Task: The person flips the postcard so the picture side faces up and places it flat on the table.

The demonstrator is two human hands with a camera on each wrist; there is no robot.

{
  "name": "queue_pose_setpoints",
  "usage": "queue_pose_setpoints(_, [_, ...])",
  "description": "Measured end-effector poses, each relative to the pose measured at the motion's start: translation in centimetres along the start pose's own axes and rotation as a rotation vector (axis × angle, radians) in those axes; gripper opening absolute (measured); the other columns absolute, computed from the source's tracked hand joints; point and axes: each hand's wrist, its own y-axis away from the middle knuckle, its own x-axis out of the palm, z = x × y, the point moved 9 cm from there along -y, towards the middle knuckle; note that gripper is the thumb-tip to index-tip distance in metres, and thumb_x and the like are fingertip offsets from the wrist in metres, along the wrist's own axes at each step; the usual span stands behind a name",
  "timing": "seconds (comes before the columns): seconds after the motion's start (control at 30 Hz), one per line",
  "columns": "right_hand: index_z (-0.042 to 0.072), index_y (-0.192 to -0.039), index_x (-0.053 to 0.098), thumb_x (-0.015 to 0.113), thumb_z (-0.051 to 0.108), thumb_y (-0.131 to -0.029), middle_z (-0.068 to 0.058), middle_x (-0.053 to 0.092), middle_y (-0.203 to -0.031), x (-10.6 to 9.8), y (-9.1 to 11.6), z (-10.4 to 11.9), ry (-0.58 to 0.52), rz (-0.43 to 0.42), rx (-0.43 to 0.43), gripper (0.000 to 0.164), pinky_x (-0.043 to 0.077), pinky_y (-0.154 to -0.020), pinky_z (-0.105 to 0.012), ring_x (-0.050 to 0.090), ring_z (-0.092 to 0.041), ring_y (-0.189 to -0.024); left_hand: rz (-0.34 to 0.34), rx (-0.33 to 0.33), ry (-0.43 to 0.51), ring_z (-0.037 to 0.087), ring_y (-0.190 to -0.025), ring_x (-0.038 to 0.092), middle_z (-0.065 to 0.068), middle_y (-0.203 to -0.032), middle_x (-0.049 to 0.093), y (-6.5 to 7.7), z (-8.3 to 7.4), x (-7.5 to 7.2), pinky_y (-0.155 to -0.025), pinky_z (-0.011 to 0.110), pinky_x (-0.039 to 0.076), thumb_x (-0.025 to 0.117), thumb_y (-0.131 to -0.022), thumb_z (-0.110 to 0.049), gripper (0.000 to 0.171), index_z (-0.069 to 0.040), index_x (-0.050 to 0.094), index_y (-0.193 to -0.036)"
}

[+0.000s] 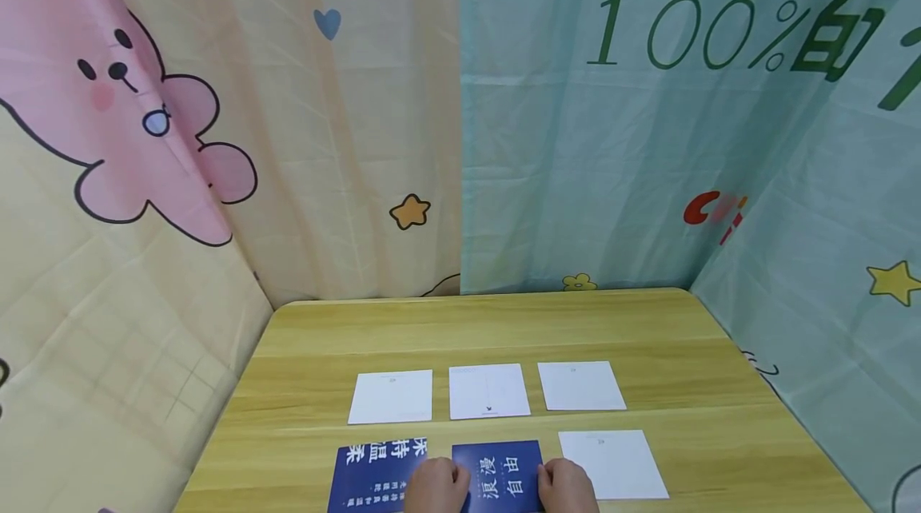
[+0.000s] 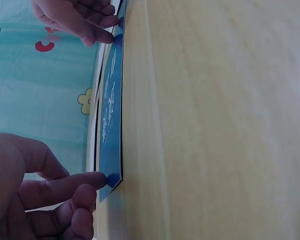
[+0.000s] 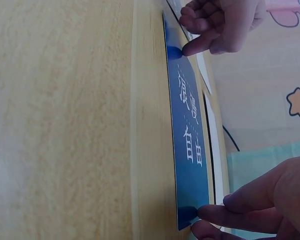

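Observation:
A dark blue postcard (image 1: 498, 471) with white characters lies on the wooden table between both hands. My left hand (image 1: 435, 487) is at its left edge; in the left wrist view one of its fingertips (image 2: 101, 179) touches the card's corner area. At the right edge is my right hand (image 1: 570, 487), with a fingertip (image 3: 206, 213) touching the glossy face in the right wrist view. The other fingers of both hands are loosely bent. Left of my left hand lies another blue postcard (image 1: 374, 475), partly covered by that hand.
Three white cards (image 1: 392, 397) (image 1: 489, 391) (image 1: 581, 385) form a row farther back. Another white card (image 1: 615, 463) lies beside my right hand. Printed curtains (image 1: 576, 161) hang close behind and along both sides of the table (image 1: 468, 329).

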Motion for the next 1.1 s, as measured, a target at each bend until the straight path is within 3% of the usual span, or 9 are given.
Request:
queue_pose_setpoints(0.13, [0.004,-0.064,0.062,0.061,0.010,-0.084,0.000,0.046,-0.054,-0.2,0.0,-0.1,-0.010,0.008,0.016,0.021,0.035,-0.052,-0.030,0.042,-0.013,-0.051,0.027,0.047,0.068,0.010,-0.041,0.025,-0.009,-0.044,0.023,0.0,-0.5,-0.1,-0.044,0.026,0.026,0.056,-0.074,-0.012,0.038,-0.016,0.032,-0.045])
queue_pose_setpoints(0.23, [0.002,-0.072,0.065,0.063,0.011,-0.083,0.001,0.047,-0.057,-0.7,-0.2,-0.3,-0.030,-0.014,0.028,0.014,0.036,-0.053,-0.030,0.042,-0.014,-0.054,0.093,0.079,0.224,0.007,-0.046,0.032,-0.010,-0.049,0.033,0.0,-1.1,0.2,-0.046,0.025,0.030,0.055,-0.078,-0.009,0.031,-0.011,0.044,-0.049])
queue_pose_setpoints(0.37, [0.001,-0.080,0.067,0.065,0.011,-0.081,0.001,0.045,-0.059,-1.4,-0.3,-0.9,-0.082,-0.062,0.036,0.011,0.034,-0.052,-0.030,0.041,-0.014,-0.054,0.192,0.029,0.539,0.010,-0.062,0.052,-0.001,-0.068,0.059,0.0,-2.0,0.9,-0.056,0.027,0.043,0.056,-0.084,-0.010,0.017,0.003,0.067,-0.083])
queue_pose_setpoints(0.43, [0.000,-0.081,0.067,0.065,0.010,-0.080,0.001,0.045,-0.059,-1.7,-0.4,-1.2,-0.113,-0.083,0.037,0.010,0.034,-0.052,-0.030,0.041,-0.014,-0.054,0.220,-0.019,0.668,0.016,-0.073,0.059,0.007,-0.082,0.066,0.1,-2.3,1.3,-0.064,0.031,0.048,0.057,-0.086,-0.013,0.026,0.007,0.065,-0.101])
queue_pose_setpoints(0.57, [-0.002,-0.081,0.067,0.065,0.007,-0.080,0.001,0.049,-0.062,-2.6,-0.4,-2.0,-0.150,-0.127,0.034,0.010,0.037,-0.054,-0.030,0.043,-0.014,-0.057,0.274,-0.064,0.826,0.030,-0.092,0.061,0.019,-0.101,0.064,0.1,-3.1,2.1,-0.079,0.040,0.048,0.055,-0.089,-0.012,0.035,0.014,0.056,-0.112])
queue_pose_setpoints(0.73, [-0.004,-0.080,0.066,0.065,0.006,-0.078,0.001,0.053,-0.063,-3.9,-0.4,-3.0,-0.165,-0.173,0.015,0.010,0.040,-0.055,-0.030,0.046,-0.012,-0.058,0.312,-0.071,0.866,0.036,-0.103,0.056,0.023,-0.109,0.060,-0.2,-4.0,3.1,-0.086,0.046,0.043,0.052,-0.089,-0.011,0.040,0.017,0.049,-0.118])
queue_pose_setpoints(1.1, [-0.005,-0.082,0.066,0.064,0.007,-0.079,0.001,0.057,-0.065,-6.4,-1.0,-6.1,-0.150,-0.234,0.058,0.013,0.041,-0.056,-0.031,0.049,-0.014,-0.060,0.351,-0.029,0.867,0.035,-0.099,0.057,0.024,-0.108,0.060,-0.4,-6.8,5.0,-0.082,0.043,0.046,0.053,-0.086,-0.008,0.043,0.020,0.047,-0.118])
